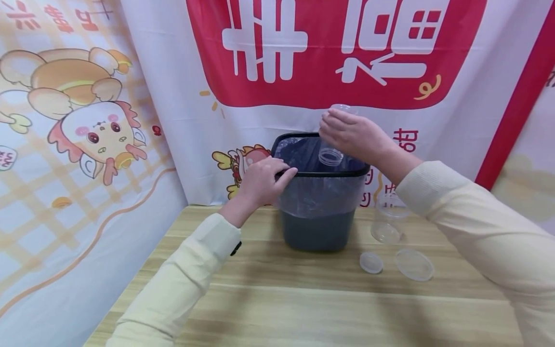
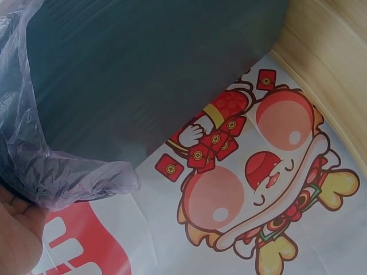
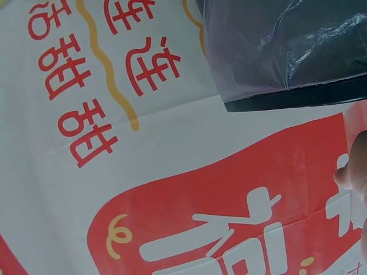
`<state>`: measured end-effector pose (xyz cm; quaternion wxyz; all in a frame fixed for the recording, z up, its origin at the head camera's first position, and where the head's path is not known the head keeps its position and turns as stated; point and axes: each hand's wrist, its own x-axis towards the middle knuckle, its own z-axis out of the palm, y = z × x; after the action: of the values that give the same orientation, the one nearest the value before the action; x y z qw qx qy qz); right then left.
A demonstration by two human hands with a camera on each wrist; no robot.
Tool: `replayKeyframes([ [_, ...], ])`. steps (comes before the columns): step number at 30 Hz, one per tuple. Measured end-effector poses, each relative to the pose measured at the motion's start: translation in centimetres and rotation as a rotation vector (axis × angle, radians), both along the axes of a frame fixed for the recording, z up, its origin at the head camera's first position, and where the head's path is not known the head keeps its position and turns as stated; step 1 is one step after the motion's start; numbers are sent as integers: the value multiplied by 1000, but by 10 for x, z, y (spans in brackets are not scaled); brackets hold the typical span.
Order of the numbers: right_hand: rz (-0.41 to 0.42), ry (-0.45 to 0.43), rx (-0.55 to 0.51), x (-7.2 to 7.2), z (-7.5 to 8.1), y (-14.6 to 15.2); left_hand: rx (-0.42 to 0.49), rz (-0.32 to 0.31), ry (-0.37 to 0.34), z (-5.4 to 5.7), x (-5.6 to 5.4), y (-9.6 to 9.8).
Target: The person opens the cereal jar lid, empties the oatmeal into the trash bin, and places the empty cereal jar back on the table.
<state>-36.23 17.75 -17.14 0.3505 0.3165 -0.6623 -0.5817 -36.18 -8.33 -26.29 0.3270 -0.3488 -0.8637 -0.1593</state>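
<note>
A dark grey-blue trash can [image 1: 318, 233] with a black rim stands on the table, lined with a translucent plastic bag [image 1: 321, 195]. At the rim's near left corner, my left hand [image 1: 262, 180] grips the edge over the bag; part of that hand [image 2: 20, 235] shows in the left wrist view. Above the can's opening, my right hand [image 1: 353, 135] holds a clear plastic jar [image 1: 331, 156] tilted with its threaded mouth down. Only a bit of the right hand [image 3: 356, 172] appears at the right wrist view's edge. Nothing visible comes out of the jar.
Right of the can stands a clear container [image 1: 387, 231], partly behind the right forearm. Two round translucent lids, a small one [image 1: 371, 262] and a larger one [image 1: 415, 265], lie on the wooden table [image 1: 303, 313]. A printed cloth backdrop [image 1: 169, 96] hangs behind.
</note>
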Motion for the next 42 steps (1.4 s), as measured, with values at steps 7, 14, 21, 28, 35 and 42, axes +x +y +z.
replayKeyframes([
  [7,15,-5,-113,2,0,2,-9,6,-8,0,1,-1],
  [14,77,-44,-389,7,0,4,-12,4,6,1,1,-1],
  [21,99,-124,-688,12,-1,12,-10,-13,12,0,1,-1],
  [28,42,-194,-846,22,-1,22,-8,-4,2,0,2,-1],
  [35,46,-282,-1162,34,-7,33,-12,-8,-5,1,2,0],
  [42,36,-397,-1456,43,-18,47,-10,2,-8,0,2,-1],
])
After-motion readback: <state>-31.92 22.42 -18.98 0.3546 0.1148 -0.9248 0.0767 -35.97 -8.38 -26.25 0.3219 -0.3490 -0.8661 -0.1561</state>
